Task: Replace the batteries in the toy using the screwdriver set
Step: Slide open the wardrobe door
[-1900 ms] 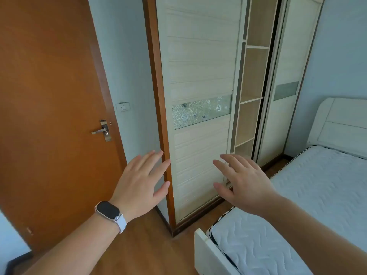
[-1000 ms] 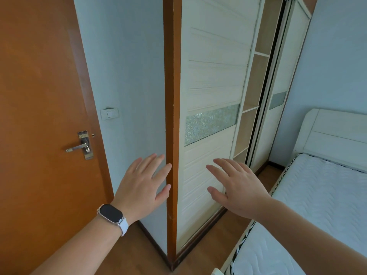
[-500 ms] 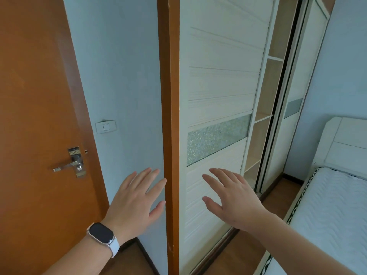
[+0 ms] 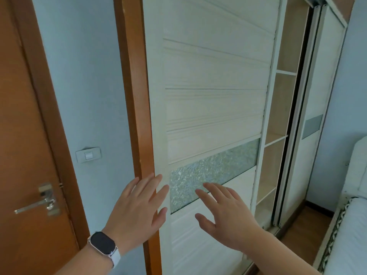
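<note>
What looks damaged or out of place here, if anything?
The wardrobe's orange side trim shows small pale chips along its edge. The crackled glass strip in its sliding door looks patterned, not broken. The left hand and right hand are open and empty; no toy or screwdriver set shows.

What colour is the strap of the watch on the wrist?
The strap is white, the watch face black; the head view shows it best.
</note>
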`<state>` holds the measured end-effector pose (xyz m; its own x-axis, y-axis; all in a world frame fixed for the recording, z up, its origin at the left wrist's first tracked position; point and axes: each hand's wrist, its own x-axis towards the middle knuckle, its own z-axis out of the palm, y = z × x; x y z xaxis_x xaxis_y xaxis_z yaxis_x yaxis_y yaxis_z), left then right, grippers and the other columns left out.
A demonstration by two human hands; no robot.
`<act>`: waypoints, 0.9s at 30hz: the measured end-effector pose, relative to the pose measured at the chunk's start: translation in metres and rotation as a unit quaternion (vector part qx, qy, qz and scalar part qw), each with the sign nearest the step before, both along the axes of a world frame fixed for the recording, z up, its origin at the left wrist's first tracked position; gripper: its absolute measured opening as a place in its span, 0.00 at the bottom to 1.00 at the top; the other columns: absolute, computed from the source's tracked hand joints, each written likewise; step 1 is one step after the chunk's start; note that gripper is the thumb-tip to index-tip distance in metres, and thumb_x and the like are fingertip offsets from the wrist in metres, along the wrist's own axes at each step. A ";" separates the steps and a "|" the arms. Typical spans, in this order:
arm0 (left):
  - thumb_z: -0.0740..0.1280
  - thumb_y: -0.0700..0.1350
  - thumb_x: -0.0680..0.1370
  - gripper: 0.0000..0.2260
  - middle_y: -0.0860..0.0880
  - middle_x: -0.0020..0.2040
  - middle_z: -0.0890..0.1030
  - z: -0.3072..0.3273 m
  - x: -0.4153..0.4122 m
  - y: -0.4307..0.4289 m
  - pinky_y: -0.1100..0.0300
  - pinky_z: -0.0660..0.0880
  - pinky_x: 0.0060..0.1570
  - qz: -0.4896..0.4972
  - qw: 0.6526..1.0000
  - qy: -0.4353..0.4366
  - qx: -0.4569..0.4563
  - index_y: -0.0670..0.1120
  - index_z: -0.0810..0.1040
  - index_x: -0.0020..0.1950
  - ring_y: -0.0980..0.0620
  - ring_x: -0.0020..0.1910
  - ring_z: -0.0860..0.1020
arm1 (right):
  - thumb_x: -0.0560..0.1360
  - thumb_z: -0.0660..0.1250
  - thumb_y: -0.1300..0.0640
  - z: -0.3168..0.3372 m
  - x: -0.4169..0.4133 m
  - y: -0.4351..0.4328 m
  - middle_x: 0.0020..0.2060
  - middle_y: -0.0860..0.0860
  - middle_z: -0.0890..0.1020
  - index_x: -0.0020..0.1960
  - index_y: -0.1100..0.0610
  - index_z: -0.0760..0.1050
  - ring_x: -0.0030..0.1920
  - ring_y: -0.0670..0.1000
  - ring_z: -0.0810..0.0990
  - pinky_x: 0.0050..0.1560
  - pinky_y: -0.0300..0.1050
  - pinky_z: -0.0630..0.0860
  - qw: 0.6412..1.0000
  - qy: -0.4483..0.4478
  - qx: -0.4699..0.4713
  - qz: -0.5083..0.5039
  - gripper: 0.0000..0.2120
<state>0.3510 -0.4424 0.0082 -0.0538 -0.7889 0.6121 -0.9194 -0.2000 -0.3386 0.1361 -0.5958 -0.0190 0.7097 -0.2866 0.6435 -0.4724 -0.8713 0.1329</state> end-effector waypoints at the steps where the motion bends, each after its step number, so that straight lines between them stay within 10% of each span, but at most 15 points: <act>1: 0.58 0.55 0.78 0.23 0.42 0.66 0.81 0.003 0.002 -0.008 0.39 0.76 0.64 0.001 1.000 -0.002 -0.012 0.46 0.84 0.64 0.40 0.66 0.79 | 0.76 0.62 0.39 0.003 0.004 -0.009 0.64 0.52 0.80 0.68 0.51 0.74 0.63 0.54 0.78 0.62 0.51 0.74 1.000 -0.011 -0.003 0.007 0.26; 27: 0.60 0.49 0.81 0.17 0.39 0.72 0.75 0.070 0.076 -0.121 0.42 0.52 0.78 0.001 0.962 -0.151 -0.228 0.43 0.78 0.65 0.41 0.74 0.71 | 0.78 0.63 0.46 0.063 0.165 -0.104 0.72 0.60 0.71 0.71 0.59 0.73 0.71 0.60 0.71 0.69 0.54 0.69 0.964 -0.252 -0.035 0.072 0.25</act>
